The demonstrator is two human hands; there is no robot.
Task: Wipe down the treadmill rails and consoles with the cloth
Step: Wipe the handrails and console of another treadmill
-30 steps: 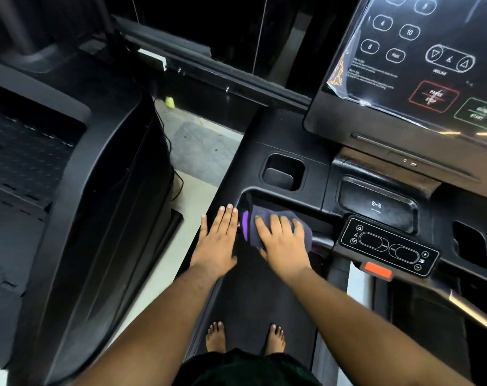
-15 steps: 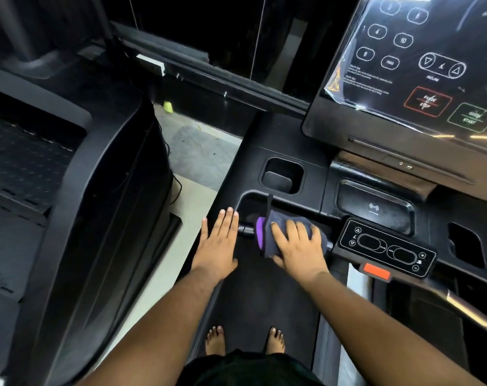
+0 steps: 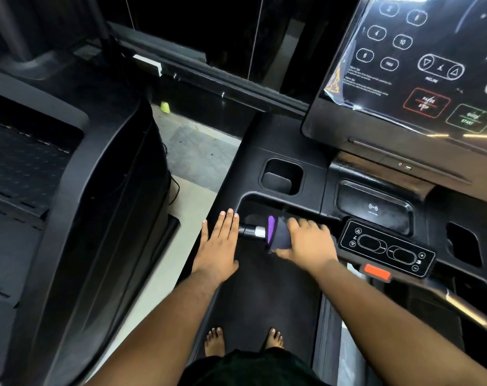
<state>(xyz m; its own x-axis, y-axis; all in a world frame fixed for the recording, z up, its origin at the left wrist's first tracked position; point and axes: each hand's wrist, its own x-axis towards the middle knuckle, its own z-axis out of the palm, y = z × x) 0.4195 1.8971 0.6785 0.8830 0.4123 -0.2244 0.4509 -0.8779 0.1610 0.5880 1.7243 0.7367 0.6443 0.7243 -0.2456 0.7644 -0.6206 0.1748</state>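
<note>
A grey cloth with a purple edge (image 3: pixel 278 235) is wrapped over the treadmill's front handlebar (image 3: pixel 250 232), and my right hand (image 3: pixel 306 240) grips it there, fingers curled over the bar. My left hand (image 3: pixel 218 246) lies flat with straight fingers on the left side rail (image 3: pixel 223 199), just left of the bar's bare end. The small control pad (image 3: pixel 387 247) sits right of my right hand. Above it rises the large console screen (image 3: pixel 420 65), covered in plastic film.
A second black treadmill (image 3: pixel 69 218) stands close on the left, with a strip of pale floor (image 3: pixel 186 168) between. A cup holder (image 3: pixel 281 176) and a phone tray (image 3: pixel 373 207) sit behind the bar. My bare feet (image 3: pixel 243 339) stand on the belt.
My right hand has slid the cloth to the right along the handlebar, uncovering the bar's left end with its light band. My left hand has stayed on the rail.
</note>
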